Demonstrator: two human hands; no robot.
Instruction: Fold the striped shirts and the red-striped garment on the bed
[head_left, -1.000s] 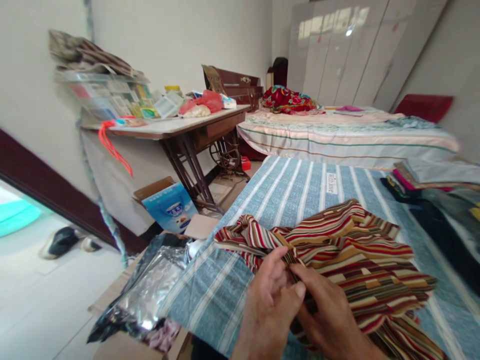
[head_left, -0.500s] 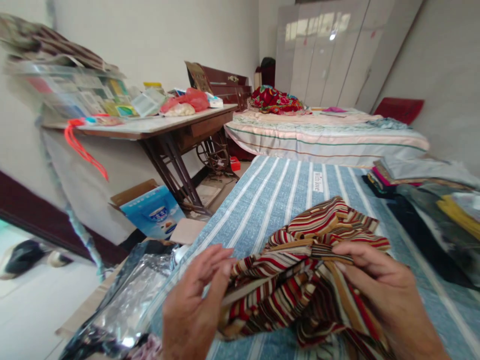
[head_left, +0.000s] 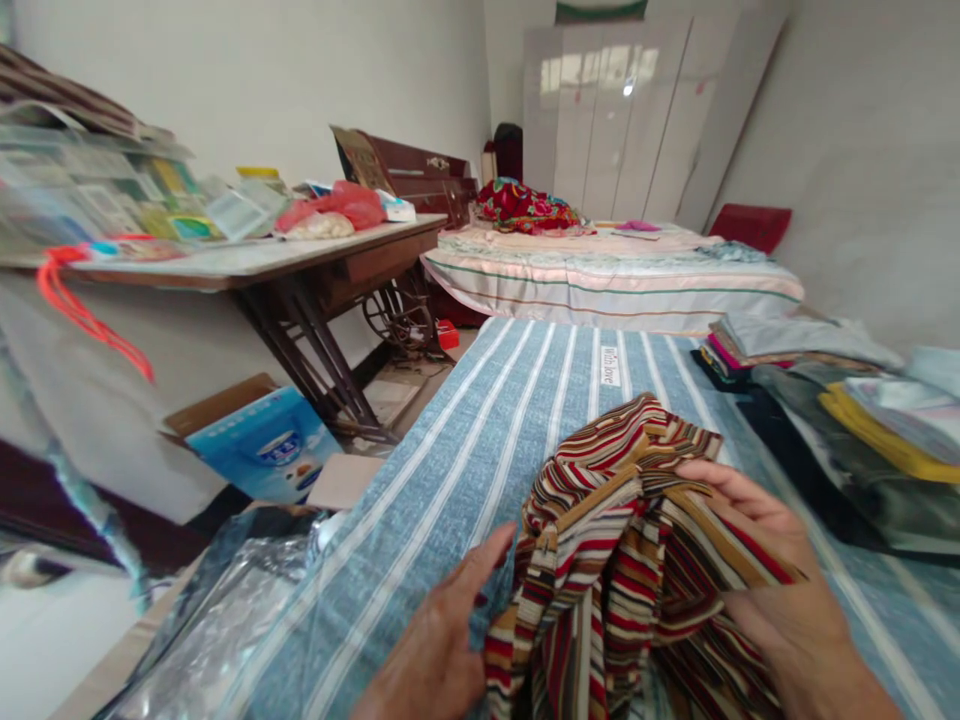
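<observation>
A crumpled garment [head_left: 600,560] with red, brown, tan and cream stripes lies bunched on the blue striped bedspread [head_left: 450,450]. Its exact kind cannot be made out among the folds. My right hand [head_left: 787,590] pinches the cloth on its right side, the fingers on top and the thumb partly hidden by a fold. At the garment's left edge is my left hand [head_left: 442,625], the index finger stretched forward and apart from the thumb, which is close against the cloth.
Folded clothes [head_left: 862,420] are stacked on the bed's right. Left of the bed are a blue carton [head_left: 270,445] and clear plastic wrapping [head_left: 232,620]. A sewing machine table [head_left: 300,260] holds boxes and bags. Beyond stands another bed [head_left: 615,270].
The view has turned, shifting the room leftward. The garment's left part has been drawn down toward me and hangs in folds. My left hand is lower and nearer the right hand, which keeps its grip.
</observation>
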